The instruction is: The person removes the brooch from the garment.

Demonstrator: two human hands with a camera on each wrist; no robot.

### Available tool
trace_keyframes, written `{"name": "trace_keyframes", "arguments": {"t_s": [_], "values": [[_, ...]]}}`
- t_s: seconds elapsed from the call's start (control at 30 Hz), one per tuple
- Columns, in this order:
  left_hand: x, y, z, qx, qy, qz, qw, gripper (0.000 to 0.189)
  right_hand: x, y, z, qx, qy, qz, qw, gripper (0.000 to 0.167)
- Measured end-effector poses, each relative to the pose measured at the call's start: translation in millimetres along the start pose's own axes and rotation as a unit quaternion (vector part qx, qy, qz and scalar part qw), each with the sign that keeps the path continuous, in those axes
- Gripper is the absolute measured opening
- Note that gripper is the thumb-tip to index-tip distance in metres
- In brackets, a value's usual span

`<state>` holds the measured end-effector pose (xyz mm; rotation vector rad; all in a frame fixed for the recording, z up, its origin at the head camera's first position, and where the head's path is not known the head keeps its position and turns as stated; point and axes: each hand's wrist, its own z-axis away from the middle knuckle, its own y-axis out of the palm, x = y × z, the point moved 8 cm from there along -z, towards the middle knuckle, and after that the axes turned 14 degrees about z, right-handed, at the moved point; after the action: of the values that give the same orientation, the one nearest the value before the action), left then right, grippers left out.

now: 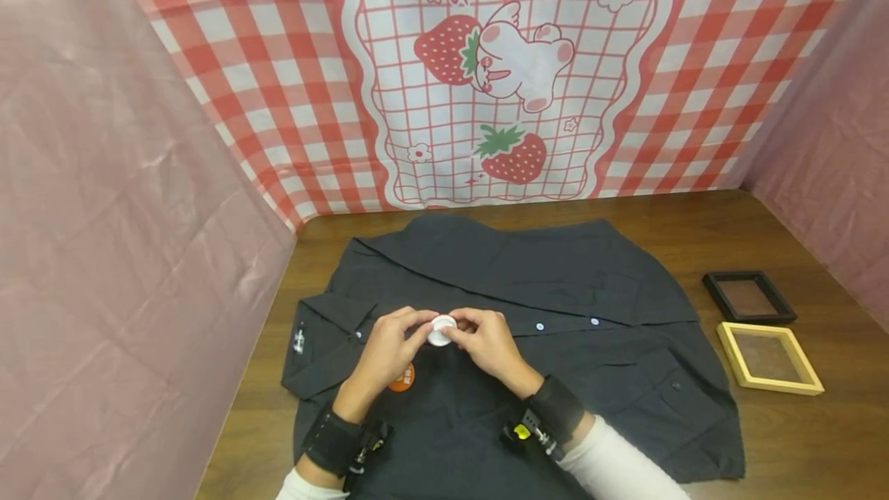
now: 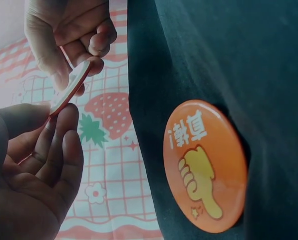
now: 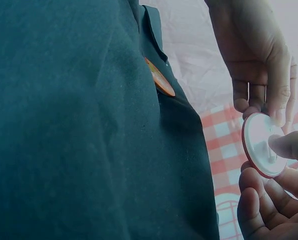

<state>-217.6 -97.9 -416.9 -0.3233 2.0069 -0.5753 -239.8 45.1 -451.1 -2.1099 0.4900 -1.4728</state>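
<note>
My left hand [image 1: 388, 342] and right hand [image 1: 489, 342] pinch a round pin badge [image 1: 441, 330] between thumbs and fingers, one hand at each side. Its white back shows in the right wrist view, edged by a red rim; my right thumb [image 3: 291, 147] presses on that back, partly hiding the pin. The badge's front is turned away. Below both hands lies a dark shirt [image 1: 458, 415], spread on the table. An orange badge [image 2: 206, 167] with a yellow thumb picture and white characters sits on the shirt, close to my left hand.
Right of the shirt, a black frame [image 1: 776, 312] and a pale yellow frame [image 1: 778, 386] lie on the wooden table [image 1: 850, 438]. A red checked cloth with strawberries [image 1: 514, 157] hangs behind. Pink cloth [image 1: 139, 214] covers the left side.
</note>
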Motion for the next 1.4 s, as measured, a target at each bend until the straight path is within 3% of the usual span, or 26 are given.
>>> {"name": "trace_keyframes", "arguments": {"t_s": [0.6,0.87,1.13,1.4], "values": [[6.5,3.1,1.5,0.004,-0.031,0.036,0.9989,0.014,-3,-2,1.0,-0.008,0.008,0.005,0.9999,0.013],[8.8,3.0,1.2,0.002,-0.037,0.057,0.9977,0.013,0,-5,1.8,-0.020,-0.007,0.002,0.9998,0.013],[9.9,2.7,0.3,0.003,-0.045,0.078,0.9960,0.014,0,-1,1.7,0.002,0.000,-0.056,0.9985,0.014],[11.5,1.1,4.2,0.001,-0.053,0.075,0.9958,0.013,2,2,3.5,0.004,-0.015,-0.058,0.9982,0.013]]}}
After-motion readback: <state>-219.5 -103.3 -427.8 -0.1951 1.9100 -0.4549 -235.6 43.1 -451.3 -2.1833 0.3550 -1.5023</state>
